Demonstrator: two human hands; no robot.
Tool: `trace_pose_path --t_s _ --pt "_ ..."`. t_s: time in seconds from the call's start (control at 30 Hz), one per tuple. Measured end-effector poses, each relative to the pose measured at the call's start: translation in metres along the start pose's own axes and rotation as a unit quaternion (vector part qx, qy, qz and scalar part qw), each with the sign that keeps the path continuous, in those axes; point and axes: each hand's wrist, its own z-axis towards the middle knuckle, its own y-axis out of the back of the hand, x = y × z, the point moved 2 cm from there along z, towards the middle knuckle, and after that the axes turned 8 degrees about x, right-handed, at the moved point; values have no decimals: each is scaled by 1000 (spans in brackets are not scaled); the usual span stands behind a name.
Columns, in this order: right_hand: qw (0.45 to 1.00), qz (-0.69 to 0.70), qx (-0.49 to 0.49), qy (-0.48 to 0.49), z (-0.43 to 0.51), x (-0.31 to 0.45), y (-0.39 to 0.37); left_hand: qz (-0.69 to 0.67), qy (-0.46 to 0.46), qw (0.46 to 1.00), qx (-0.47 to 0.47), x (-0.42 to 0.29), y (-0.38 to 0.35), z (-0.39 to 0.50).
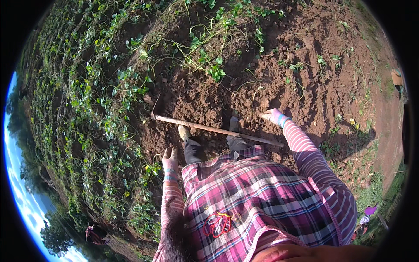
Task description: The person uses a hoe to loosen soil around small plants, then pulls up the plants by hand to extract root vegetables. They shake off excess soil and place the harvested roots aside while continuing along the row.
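Observation:
My left hand [170,159], in a pale glove with soiled fingertips, hangs beside my leg near the vines. Its fingers are loosely bent and I see nothing in them. My right hand [274,117], also gloved, reaches out over broken soil with its fingers drawn together; whether something small is between them is hidden. Just beyond its fingertips lies a pale reddish clod or root [264,104]. A hoe with a long wooden handle [209,127] lies across in front of me, by my shoes, touched by neither hand. Its thin metal blade [156,104] is at the left end.
Leafy creeping vines [95,108], which look like sweet potato, cover the ground at left. Loose turned soil [314,82] spreads ahead and right, with uprooted vines [206,59] on a mound. Another person [95,234] is far off at lower left. A dirt track [389,131] borders the right.

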Motion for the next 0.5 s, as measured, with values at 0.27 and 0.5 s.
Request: trace_pose_path --t_s 0.27,0.5 --pt "949 -253 172 -71 206 -9 -171 -149 203 958 137 130 -80 127" --pt "906 -363 162 -145 316 -83 -290 -236 233 926 180 232 -112 193"
